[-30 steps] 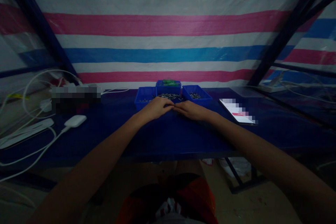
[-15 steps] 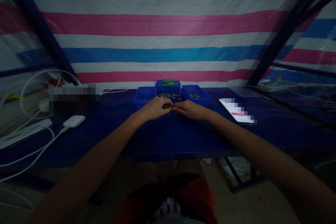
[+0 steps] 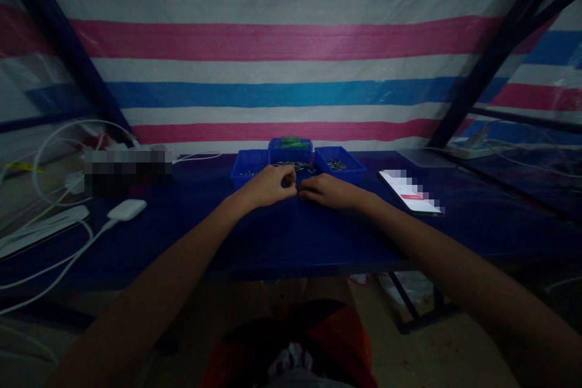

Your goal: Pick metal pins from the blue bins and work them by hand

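Parted slightly: left hand (image 3: 269,187), right hand (image 3: 331,190) | fingers (image 3: 290,192) curled, cannot tell if gripping | metal pieces (image 3: 336,165) slim, silvery, heaped

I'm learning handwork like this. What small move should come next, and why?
Perhaps ease the left hand toward the right hand until fingertips meet: both are curled, nearly touching, by the blue trays; anything pinched is too small to tell.

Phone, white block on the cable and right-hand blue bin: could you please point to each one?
Phone (image 3: 402,187), head view: on its lit screen.
White block (image 3: 127,210), head view: on its top face.
Right-hand blue bin (image 3: 350,175), head view: on its front wall.
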Available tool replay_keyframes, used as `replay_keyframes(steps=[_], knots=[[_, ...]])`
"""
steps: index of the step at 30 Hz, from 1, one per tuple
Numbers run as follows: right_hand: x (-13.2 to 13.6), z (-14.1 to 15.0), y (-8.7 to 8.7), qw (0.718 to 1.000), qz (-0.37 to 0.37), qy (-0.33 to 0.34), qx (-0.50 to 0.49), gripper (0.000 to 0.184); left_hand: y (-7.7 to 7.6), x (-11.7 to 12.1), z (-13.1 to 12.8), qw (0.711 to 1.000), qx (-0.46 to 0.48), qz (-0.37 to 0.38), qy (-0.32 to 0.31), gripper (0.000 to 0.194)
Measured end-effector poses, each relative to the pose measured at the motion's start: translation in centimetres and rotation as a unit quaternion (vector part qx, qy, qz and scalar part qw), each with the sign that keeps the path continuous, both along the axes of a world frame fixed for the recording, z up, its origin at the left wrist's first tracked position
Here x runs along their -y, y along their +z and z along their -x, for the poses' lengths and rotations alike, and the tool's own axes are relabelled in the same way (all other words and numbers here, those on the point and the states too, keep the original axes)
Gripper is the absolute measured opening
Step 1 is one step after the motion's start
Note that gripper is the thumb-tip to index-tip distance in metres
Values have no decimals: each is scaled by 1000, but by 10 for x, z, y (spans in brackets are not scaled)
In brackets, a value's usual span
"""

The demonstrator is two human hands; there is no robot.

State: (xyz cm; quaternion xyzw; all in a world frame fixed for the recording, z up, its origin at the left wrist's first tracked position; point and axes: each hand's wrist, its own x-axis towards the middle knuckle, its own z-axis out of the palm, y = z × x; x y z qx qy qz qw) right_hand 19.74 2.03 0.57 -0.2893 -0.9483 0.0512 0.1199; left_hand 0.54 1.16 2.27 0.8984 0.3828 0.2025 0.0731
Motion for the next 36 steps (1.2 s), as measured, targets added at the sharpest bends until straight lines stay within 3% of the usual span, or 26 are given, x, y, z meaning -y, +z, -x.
replay_keyframes(steps=[7,18,24,36], knots=[[2,-1,2,1000,10,-3,-1,18,-2,-3,3,999,12,-30,17,15],[1,-2,1,1000,5,-10,-2,21,-7,-7,3,997,-74,5,19,18],[2,-1,4,997,-20,-73,-20,24,-7,-6,4,994,-103,3,21,19],[2,-1,2,999,-11,-50,4,20,-8,-6,3,995,-97,16,19,16]])
